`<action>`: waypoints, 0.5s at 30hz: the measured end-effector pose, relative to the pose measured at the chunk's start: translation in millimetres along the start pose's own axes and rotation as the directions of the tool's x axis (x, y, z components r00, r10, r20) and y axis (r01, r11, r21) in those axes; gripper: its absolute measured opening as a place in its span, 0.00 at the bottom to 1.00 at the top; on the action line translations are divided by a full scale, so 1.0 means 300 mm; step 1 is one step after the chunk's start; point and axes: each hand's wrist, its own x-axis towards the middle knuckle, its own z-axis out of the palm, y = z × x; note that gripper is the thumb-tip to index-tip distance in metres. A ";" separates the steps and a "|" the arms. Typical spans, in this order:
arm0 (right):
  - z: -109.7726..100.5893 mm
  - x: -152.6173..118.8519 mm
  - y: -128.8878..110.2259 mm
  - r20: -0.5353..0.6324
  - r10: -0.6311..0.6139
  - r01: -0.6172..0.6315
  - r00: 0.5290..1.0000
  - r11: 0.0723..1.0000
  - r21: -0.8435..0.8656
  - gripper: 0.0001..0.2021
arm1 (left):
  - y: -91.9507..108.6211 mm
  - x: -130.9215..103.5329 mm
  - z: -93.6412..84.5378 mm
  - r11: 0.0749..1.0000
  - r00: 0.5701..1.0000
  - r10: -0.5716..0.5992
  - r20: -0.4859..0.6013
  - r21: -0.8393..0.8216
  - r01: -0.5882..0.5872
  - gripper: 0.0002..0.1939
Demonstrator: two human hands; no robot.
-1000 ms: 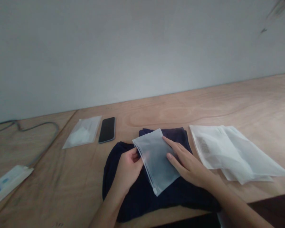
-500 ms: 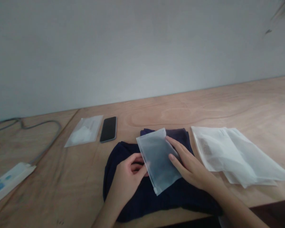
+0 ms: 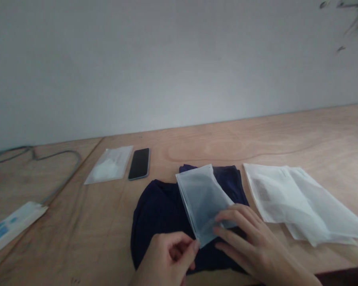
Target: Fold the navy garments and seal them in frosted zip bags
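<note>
A frosted plastic zip bag (image 3: 198,194) lies tilted over dark navy folded cloth (image 3: 155,214). At its lower left corner, where the slider sat in view before, my left hand (image 3: 173,254) pinches the bag between thumb and forefinger; the slider itself is covered by the fingertips. My right hand (image 3: 250,242) is on the bag's lower right side. Its fingers are bent and apart, with the fingertips resting on the plastic. The bag looks flat, and its right edge is creased.
To the right lie several larger frosted bags (image 3: 289,194), overlapping. A black-screened phone (image 3: 139,163) and a small clear packet (image 3: 110,165) lie at the back left. A white power strip (image 3: 12,226) with a grey cable (image 3: 61,184) is at far left. A wall (image 3: 179,67) rises behind the table.
My left hand has moved down from the middle of the zip edge to the bag's lower corner. My right hand has slid down from the bag's upper right side, fingers now spread.
</note>
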 end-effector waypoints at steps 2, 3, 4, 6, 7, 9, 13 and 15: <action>0.017 0.005 -0.025 -0.015 -0.066 0.066 0.998 0.998 -0.016 0.08 | 0.003 0.003 0.021 0.997 0.996 -0.053 0.066 -0.054 0.057 0.30; 0.025 0.010 -0.035 -0.018 -0.080 0.079 0.997 0.997 -0.022 0.08 | 0.005 0.009 0.028 0.994 0.995 -0.061 0.078 -0.089 0.068 0.32; 0.030 0.016 -0.043 -0.016 -0.086 0.086 0.996 0.996 -0.030 0.08 | 0.006 0.016 0.032 0.989 0.995 -0.061 0.081 -0.126 0.071 0.33; 0.036 0.029 -0.056 -0.013 -0.085 0.085 0.996 0.996 -0.041 0.08 | 0.005 0.028 0.033 0.978 0.995 -0.050 0.083 -0.200 0.066 0.34; 0.037 0.035 -0.062 -0.024 -0.091 0.090 0.996 0.995 -0.044 0.09 | 0.003 0.031 0.031 0.971 0.996 -0.043 0.079 -0.233 0.061 0.33; 0.040 0.047 -0.071 -0.037 -0.110 0.108 0.993 0.993 -0.057 0.11 | 0.000 0.033 0.024 0.959 0.997 -0.032 0.068 -0.279 0.050 0.32; 0.047 0.061 -0.092 -0.035 -0.160 0.158 0.986 0.986 -0.061 0.14 | 0.014 0.031 0.001 0.950 0.998 -0.039 0.055 -0.307 0.054 0.26; 0.050 0.062 -0.102 -0.053 -0.160 0.160 0.986 0.987 -0.019 0.14 | 0.032 0.038 -0.017 0.948 0.997 -0.043 0.068 -0.313 0.062 0.24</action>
